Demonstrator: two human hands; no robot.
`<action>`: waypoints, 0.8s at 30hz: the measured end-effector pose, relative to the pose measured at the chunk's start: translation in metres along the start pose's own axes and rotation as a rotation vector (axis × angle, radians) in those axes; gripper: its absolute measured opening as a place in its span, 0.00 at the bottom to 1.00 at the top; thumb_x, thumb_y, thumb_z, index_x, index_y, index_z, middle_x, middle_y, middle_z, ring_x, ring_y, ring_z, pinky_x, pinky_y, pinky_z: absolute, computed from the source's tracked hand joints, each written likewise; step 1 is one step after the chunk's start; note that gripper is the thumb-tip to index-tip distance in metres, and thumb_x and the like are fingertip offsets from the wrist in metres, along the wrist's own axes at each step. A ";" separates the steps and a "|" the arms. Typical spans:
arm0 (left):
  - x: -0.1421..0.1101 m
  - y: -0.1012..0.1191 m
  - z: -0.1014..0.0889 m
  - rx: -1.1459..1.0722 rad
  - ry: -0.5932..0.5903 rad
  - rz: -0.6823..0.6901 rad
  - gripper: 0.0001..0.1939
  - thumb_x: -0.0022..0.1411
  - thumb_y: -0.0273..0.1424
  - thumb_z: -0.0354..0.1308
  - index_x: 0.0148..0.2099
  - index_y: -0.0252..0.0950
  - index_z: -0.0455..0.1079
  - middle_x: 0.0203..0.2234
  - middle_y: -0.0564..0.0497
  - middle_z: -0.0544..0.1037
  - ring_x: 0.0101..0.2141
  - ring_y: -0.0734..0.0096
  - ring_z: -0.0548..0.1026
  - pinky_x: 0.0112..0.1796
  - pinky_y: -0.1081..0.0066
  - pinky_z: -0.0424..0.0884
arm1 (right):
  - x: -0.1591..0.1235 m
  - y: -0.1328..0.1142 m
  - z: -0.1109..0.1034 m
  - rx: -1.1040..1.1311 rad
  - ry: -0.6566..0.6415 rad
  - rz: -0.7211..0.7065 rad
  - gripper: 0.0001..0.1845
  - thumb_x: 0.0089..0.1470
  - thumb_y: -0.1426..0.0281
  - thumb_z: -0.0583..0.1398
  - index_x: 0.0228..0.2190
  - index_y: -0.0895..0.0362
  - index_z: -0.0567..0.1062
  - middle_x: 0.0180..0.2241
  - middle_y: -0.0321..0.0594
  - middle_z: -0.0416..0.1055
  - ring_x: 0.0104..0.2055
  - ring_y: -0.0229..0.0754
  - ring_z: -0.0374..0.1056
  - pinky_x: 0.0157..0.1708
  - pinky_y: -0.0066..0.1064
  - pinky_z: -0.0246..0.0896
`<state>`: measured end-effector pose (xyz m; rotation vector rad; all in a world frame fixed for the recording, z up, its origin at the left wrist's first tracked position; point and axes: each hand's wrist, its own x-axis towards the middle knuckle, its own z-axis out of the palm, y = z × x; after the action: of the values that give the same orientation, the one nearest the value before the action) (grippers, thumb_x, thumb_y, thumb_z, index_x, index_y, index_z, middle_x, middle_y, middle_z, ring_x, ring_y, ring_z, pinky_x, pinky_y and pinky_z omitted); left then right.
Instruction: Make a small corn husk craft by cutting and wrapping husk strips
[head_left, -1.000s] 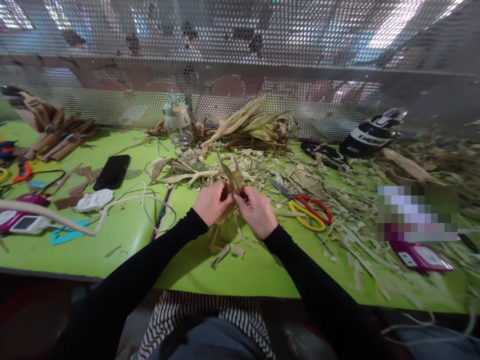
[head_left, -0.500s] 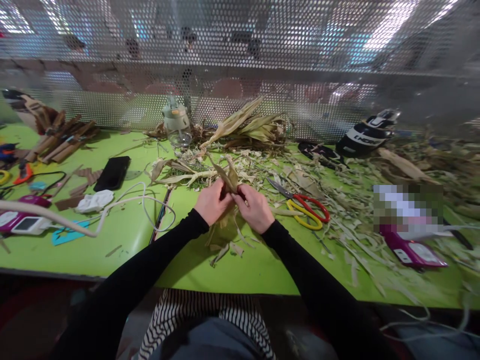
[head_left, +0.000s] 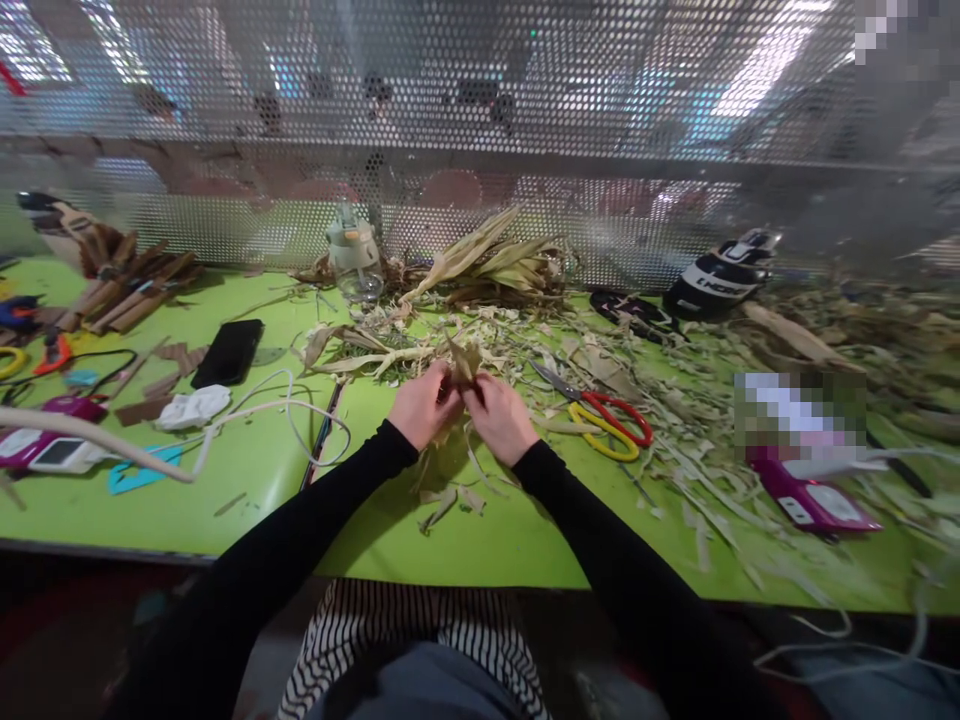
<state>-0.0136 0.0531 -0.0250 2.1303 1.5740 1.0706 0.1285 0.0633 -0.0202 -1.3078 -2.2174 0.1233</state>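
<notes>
My left hand point(head_left: 421, 403) and my right hand point(head_left: 501, 418) meet over the green table point(head_left: 247, 470), both closed on a bunch of dried corn husk point(head_left: 463, 362). The husk's tips stick up between my thumbs, and loose strips hang down below my hands onto the table. Red and yellow scissors point(head_left: 604, 417) lie just right of my right hand. A pile of dried husks point(head_left: 487, 265) rests at the back by the mesh wall.
Husk scraps point(head_left: 697, 450) litter the right half of the table. A black phone point(head_left: 227, 351), white cable point(head_left: 262, 400) and white cloth point(head_left: 193, 407) lie left. A small bottle point(head_left: 352, 250) stands at the back, brown strips point(head_left: 124, 285) far left, a magenta device point(head_left: 814, 500) right.
The husk tips standing above my hands have got shorter and more bunched as my fingers worked them. My hands stay together at the same spot.
</notes>
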 end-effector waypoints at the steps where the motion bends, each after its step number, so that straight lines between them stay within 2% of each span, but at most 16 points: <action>1: 0.000 -0.001 0.000 0.018 -0.003 -0.004 0.09 0.59 0.35 0.50 0.39 0.35 0.65 0.25 0.51 0.74 0.25 0.69 0.72 0.28 0.73 0.64 | -0.001 -0.001 -0.001 -0.025 -0.018 0.004 0.09 0.58 0.73 0.48 0.28 0.56 0.65 0.31 0.45 0.70 0.34 0.44 0.66 0.34 0.32 0.59; 5: 0.003 -0.003 -0.001 0.023 -0.089 -0.028 0.09 0.59 0.34 0.50 0.38 0.35 0.67 0.28 0.48 0.77 0.29 0.66 0.75 0.31 0.72 0.65 | -0.005 -0.005 -0.003 -0.124 -0.081 0.020 0.10 0.59 0.72 0.49 0.29 0.58 0.67 0.31 0.48 0.71 0.32 0.45 0.67 0.31 0.33 0.57; 8: 0.005 -0.003 -0.002 0.032 -0.151 -0.033 0.08 0.58 0.31 0.51 0.36 0.35 0.69 0.29 0.47 0.78 0.30 0.66 0.75 0.33 0.71 0.66 | -0.007 -0.006 -0.002 -0.177 -0.115 0.032 0.10 0.59 0.72 0.49 0.30 0.59 0.68 0.29 0.49 0.71 0.27 0.44 0.66 0.26 0.32 0.52; 12: 0.004 0.000 -0.003 0.034 -0.162 -0.039 0.10 0.58 0.32 0.49 0.36 0.35 0.70 0.29 0.47 0.77 0.29 0.66 0.74 0.32 0.71 0.65 | -0.008 -0.004 -0.001 -0.194 -0.135 0.015 0.13 0.59 0.72 0.49 0.25 0.58 0.68 0.23 0.45 0.70 0.22 0.41 0.63 0.23 0.32 0.46; 16: 0.001 0.003 -0.005 -0.024 -0.160 -0.027 0.11 0.59 0.34 0.49 0.39 0.35 0.69 0.28 0.49 0.76 0.28 0.68 0.73 0.33 0.71 0.65 | -0.009 -0.002 -0.006 -0.188 -0.089 -0.028 0.14 0.58 0.70 0.49 0.24 0.58 0.69 0.23 0.43 0.69 0.24 0.40 0.61 0.23 0.31 0.43; 20: -0.001 0.003 -0.004 -0.206 -0.132 -0.032 0.11 0.57 0.34 0.50 0.39 0.35 0.68 0.27 0.52 0.74 0.27 0.71 0.70 0.33 0.72 0.66 | -0.008 0.001 -0.013 -0.165 -0.066 -0.088 0.15 0.55 0.69 0.49 0.21 0.58 0.68 0.22 0.41 0.67 0.24 0.38 0.58 0.24 0.30 0.41; 24: -0.002 0.001 0.001 -0.577 -0.206 -0.094 0.09 0.55 0.31 0.50 0.39 0.34 0.64 0.26 0.53 0.72 0.26 0.74 0.70 0.31 0.74 0.68 | -0.006 0.005 -0.017 -0.121 -0.088 -0.151 0.15 0.54 0.69 0.50 0.18 0.57 0.65 0.20 0.38 0.65 0.23 0.36 0.56 0.24 0.29 0.40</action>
<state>-0.0126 0.0507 -0.0253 1.6947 1.0893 1.0712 0.1434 0.0576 -0.0103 -1.2120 -2.4228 -0.0107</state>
